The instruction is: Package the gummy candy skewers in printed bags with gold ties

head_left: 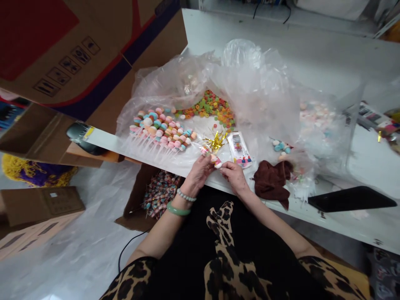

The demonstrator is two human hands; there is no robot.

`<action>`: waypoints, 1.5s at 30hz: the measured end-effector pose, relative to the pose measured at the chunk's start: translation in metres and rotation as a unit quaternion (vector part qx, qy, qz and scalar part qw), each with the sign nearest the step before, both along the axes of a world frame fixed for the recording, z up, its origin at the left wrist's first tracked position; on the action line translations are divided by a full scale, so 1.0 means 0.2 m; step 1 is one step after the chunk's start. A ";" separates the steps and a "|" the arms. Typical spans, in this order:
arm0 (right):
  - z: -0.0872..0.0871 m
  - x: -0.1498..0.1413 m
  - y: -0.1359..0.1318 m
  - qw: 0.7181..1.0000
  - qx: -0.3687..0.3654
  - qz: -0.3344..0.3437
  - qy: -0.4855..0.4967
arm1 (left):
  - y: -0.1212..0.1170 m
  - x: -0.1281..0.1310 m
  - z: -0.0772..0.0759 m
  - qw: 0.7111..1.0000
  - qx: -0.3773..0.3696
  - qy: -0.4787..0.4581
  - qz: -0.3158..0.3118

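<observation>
Left hand [201,171]: grip closed on wrapped sweets [215,160] | right hand [233,174]: pinching their end | gold strips [217,142] nearby

A black slab [352,199], perhaps a phone, lies on the table [368,166]

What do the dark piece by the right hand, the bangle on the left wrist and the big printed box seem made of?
Crumpled brown piece: probably matte fabric; soft folds.
Smooth green bangle: glossy, stone or glass perhaps.
Large printed box: cardboard, judging by its brown, flat panels.
</observation>
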State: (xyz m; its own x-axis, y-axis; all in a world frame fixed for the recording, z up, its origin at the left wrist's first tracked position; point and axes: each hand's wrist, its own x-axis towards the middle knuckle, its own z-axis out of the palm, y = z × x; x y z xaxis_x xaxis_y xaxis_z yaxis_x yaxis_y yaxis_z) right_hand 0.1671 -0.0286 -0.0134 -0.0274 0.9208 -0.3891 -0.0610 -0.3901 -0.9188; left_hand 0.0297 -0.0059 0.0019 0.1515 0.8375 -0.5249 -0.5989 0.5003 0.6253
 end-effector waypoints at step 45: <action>0.00 0.06 -0.03 0.947 0.175 0.089 -0.254 | 0.06 -0.07 -0.03 0.990 -0.004 -0.004 0.144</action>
